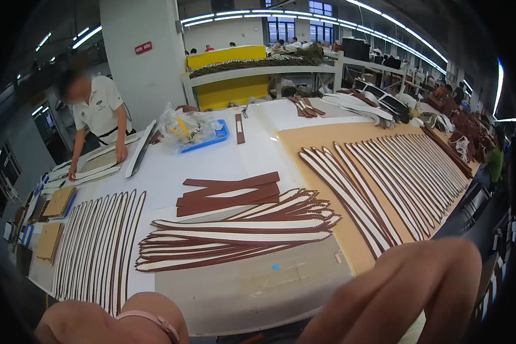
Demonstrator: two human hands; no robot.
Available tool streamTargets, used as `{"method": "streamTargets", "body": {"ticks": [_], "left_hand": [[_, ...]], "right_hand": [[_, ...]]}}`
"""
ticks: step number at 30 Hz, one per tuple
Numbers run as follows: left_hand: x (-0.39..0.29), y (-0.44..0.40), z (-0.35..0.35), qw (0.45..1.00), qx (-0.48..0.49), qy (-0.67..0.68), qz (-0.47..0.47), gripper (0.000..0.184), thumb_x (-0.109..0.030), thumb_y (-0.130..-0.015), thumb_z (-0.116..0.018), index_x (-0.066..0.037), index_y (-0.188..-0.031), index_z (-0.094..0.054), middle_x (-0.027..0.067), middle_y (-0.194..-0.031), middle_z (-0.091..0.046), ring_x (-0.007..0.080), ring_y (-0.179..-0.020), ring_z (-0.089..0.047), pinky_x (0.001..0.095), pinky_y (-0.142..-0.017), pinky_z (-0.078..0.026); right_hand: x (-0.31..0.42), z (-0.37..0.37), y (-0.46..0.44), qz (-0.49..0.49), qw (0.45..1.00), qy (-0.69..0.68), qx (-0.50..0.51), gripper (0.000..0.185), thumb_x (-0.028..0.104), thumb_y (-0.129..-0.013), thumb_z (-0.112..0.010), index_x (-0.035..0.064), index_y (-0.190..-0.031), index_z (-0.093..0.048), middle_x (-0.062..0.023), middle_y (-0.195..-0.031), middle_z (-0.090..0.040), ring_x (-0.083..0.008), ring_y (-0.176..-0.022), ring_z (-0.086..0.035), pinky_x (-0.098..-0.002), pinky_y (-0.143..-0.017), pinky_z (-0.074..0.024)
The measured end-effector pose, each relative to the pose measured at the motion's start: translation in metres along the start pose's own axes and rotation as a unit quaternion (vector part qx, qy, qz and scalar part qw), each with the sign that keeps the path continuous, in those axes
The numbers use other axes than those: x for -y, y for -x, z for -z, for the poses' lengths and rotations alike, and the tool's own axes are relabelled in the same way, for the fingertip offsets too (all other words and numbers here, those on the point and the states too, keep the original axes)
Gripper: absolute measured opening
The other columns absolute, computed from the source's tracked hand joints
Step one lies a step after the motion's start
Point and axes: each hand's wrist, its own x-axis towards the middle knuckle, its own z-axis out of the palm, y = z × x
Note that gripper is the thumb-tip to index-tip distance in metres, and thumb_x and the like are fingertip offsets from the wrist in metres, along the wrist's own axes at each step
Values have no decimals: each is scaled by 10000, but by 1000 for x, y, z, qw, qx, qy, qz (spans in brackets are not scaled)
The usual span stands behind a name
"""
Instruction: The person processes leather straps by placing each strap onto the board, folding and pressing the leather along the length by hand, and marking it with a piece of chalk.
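My left hand [112,322] is at the bottom left, very close to the camera, with a pink band [149,322] across it; its fingers are out of view. At the bottom right, my right hand [398,289] looms large and bent. Its fingertips are cut off by the frame's lower edge, so any grip is hidden. Between and beyond the hands lies a fanned pile of brown-edged white strips [241,229]. Brown flat strips [229,194] are stacked crosswise just behind it. Neither hand visibly touches any of these.
Similar strips lie in rows at left [97,246] and on a tan board [289,137] at right. A blue tray [215,137] with plastic bags stands toward the back. A person [100,109] in a white shirt handles pale pieces at the far left.
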Motion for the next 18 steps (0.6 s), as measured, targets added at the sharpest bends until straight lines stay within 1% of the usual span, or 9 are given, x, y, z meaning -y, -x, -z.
{"method": "streamTargets", "body": {"ticks": [6,8,18], "left_hand": [[1,1,0,1000,1,5,-9,74,-72,-898,-621,-15,-857,-647,88,-848,-589,162,-794,-576,254,-683,-435],[4,-4,0,1000,0,2,3,80,-74,-902,-618,-12,-862,-649,90,-850,-592,164,-793,-578,255,-681,-437],[7,5,1,1000,5,16,-2,111,-82,-923,-600,2,-885,-662,103,-862,-607,172,-783,-589,258,-671,-443]], "right_hand": [[9,8,-7,22,1000,4,-13,223,113,-928,-596,-43,-1039,-712,-213,-1034,-684,-367,-1016,-664,-481,-950,-548],[10,13,-12,28,999,5,-25,224,111,-927,-596,-44,-1039,-712,-215,-1033,-685,-369,-1013,-665,-483,-949,-551],[17,0,-6,64,997,11,-30,229,105,-920,-597,-51,-1038,-716,-224,-1028,-690,-375,-997,-674,-495,-941,-566]]}}
